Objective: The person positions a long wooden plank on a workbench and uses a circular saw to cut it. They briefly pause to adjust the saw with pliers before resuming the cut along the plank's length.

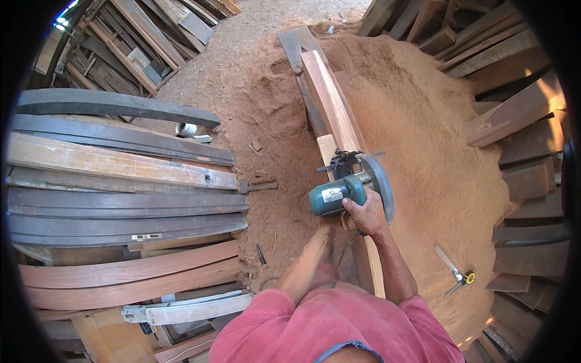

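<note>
A green circular saw (336, 195) with a round grey blade guard (380, 187) rests on a long reddish plank (331, 103). The fingers of my right hand (368, 213) are closed round the saw's rear handle. My left forearm (310, 257) reaches in under the motor body, and the saw hides most of my left hand (328, 226), so its fingers do not show. Left of the plank, against the saw's front, lies a shorter pale wood strip (327, 151). The plank continues toward me beneath my right arm, on a dark worn beam (295, 51).
Heaped sawdust (417, 127) covers the ground to the right, with a yellow tape measure (469, 277) and a pale-handled tool (446, 259) on it. A hammer (259, 187) and a dark slim tool (261, 255) lie left. Stacked boards (127, 202) line the left; more planks (514, 118) line the right.
</note>
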Available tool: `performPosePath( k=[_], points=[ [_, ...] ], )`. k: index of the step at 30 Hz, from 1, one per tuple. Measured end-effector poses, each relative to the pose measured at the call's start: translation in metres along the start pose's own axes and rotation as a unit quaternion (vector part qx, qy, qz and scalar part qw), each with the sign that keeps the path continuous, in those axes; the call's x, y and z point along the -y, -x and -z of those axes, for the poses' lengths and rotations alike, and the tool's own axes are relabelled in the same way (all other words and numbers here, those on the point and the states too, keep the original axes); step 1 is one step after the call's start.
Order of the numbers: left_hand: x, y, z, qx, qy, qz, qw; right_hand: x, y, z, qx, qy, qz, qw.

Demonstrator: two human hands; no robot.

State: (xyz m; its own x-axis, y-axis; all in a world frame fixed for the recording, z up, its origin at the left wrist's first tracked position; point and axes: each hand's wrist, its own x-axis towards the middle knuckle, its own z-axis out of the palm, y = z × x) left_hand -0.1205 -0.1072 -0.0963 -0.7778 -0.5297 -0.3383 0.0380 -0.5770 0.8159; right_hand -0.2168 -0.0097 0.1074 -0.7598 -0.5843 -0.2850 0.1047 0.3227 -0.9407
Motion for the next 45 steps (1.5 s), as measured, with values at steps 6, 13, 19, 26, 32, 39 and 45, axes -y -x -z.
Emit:
performPosePath(
  k=[6, 13, 19, 26, 32, 39, 45],
  points=[
    [-0.011, -0.011, 0.001, -0.003, 0.012, 0.031, 0.999, 0.005, -0.010, -0.002, 0.004, -0.010, 0.006, 1.000],
    [-0.032, -0.014, -0.010, -0.004, -0.114, 0.058, 0.992, 0.007, -0.024, -0.001, 0.002, -0.003, 0.006, 1.000],
    [-0.017, -0.030, 0.006, 0.001, -0.057, 0.047, 0.997, 0.014, -0.033, -0.002, -0.011, 0.003, 0.027, 1.000],
    [0.004, -0.052, 0.024, 0.005, 0.043, 0.035, 0.998, 0.020, -0.046, -0.005, -0.010, -0.022, 0.022, 0.999],
    [-0.009, -0.058, 0.018, -0.024, -0.092, 0.058, 0.994, 0.018, -0.058, -0.005, -0.007, -0.007, 0.018, 1.000],
    [-0.025, -0.062, 0.010, -0.021, -0.145, 0.044, 0.988, 0.026, -0.066, -0.007, -0.008, -0.023, 0.022, 0.999],
    [-0.058, -0.061, -0.009, -0.037, -0.171, 0.073, 0.982, 0.027, -0.077, -0.007, -0.011, -0.015, 0.018, 1.000]
  ],
)
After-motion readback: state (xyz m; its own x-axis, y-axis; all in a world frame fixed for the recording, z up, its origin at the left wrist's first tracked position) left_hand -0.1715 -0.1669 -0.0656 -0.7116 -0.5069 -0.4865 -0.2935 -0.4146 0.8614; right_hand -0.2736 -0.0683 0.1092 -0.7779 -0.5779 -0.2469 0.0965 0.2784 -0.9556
